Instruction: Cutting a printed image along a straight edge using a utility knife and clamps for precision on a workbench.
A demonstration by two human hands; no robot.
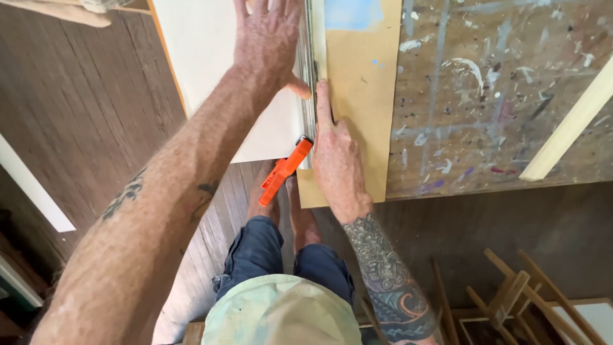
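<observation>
The work in hand looks like a cut along a straightedge, with the metal ruler (309, 76) as the landmark. The left hand (268, 41) lies flat with its fingers spread open, pressing the white sheet (211, 70) just left of the ruler, thumb touching its edge. The right hand (335, 160) rests just right of the ruler on the brown board (364, 83), forefinger stretched along the edge; whether the other fingers grip anything cannot be told. The orange utility knife (285, 171) sits at the ruler's near end, touching the right hand. By my judgement the ruler must be held firm for any stroke along it.
</observation>
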